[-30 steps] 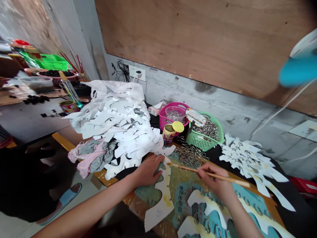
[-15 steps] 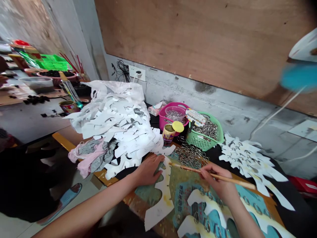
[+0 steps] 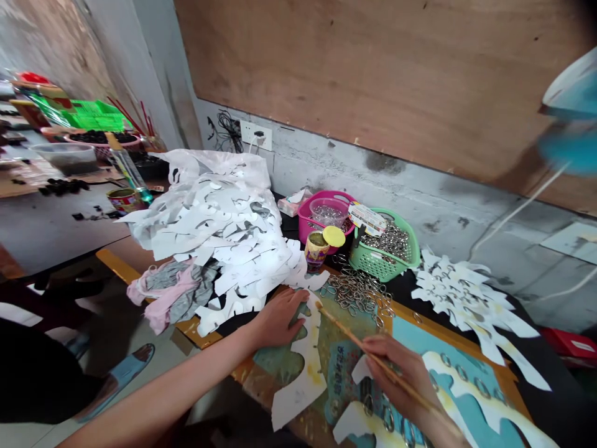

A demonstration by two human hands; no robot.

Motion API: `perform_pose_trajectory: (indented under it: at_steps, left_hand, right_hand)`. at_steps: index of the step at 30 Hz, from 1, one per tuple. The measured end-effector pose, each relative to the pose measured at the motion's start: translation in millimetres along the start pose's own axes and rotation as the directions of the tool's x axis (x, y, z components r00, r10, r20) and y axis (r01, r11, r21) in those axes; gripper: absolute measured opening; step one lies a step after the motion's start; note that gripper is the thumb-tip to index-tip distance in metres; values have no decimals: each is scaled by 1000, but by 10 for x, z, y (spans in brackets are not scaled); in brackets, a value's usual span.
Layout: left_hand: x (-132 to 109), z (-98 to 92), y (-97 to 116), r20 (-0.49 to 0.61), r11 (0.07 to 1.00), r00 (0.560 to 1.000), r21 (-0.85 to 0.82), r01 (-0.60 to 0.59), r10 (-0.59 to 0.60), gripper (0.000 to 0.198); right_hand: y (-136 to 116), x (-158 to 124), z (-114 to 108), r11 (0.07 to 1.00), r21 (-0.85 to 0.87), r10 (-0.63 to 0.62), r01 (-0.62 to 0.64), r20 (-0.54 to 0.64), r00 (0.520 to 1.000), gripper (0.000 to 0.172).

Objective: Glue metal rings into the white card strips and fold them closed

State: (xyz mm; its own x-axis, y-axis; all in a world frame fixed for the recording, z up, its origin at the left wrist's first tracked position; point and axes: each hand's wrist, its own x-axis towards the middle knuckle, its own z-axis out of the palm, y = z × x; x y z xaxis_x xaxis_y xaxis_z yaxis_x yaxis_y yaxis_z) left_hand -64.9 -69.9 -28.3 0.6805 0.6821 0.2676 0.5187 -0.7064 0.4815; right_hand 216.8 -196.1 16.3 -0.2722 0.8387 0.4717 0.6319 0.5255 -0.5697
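meanwhile, a long white paper cutout (image 3: 301, 379) with a scalloped edge is being held down by the left hand (image 3: 280, 320). that hand is being kept flat, its fingers (image 3: 296, 303) spread and pressed onto a printed board (image 3: 338, 373), right against the cutout's upper part. a thin wooden stick (image 3: 345, 333) is being pinched between the thumb and fingertips of the right hand (image 3: 396, 373), and its tip is being pointed at the top of the cutout. to the right of that hand, a second cutout (image 3: 459, 379) is being kept on the board, with metal rings (image 3: 482, 389) being carried along it.

the paper is being judged light, thin and floppy, likely to tear at its narrow necks, so it would best be taken by its broad middle and supported along its length. the rings are being read as small, stiff and liable to slide off.

behind the hands, a loose spill of rings (image 3: 357, 295) is being left beside a green plastic basket (image 3: 380, 264) of rings, and a pink basket (image 3: 326, 214) is being kept just behind it. a paint-stained cup (image 3: 316, 250) is being left open, its yellow lid (image 3: 334, 236) propped against its rim. a big heap of white cutouts (image 3: 209, 233) is being piled on the counter (image 3: 114, 264).
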Motion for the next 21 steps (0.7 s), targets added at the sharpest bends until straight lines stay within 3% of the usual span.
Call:
perform_pose_trajectory:
  at_steps: [4,8,13,17,21]
  left_hand:
    - [-6,7,-1,-10,1000,1000,10,-6,6,52]
    - [-3,10,-5,-18,1000,1000,3,-13,13,50]
    - [-4,22,-14,-19,1000,1000,7,-17,17,51]
    - [-9,22,-12,-24,1000,1000,12,-20,20,51]
    - [-10,13,-9,-26,1000,999,3,-28,28,50]
  right_hand:
    - [-138,-124,166,965,-188,-171,181,67,983,16]
    - [-272,-164,281,862,-389,-306,325,113,945,23]
    - [-375,-124,247,794,-436,-363,423,218,906,31]
    - [-335,-118,173,858,-360,-340,367,140,930,33]
    - [-263,-87,75,981,-172,-107,93,-78,991,24]
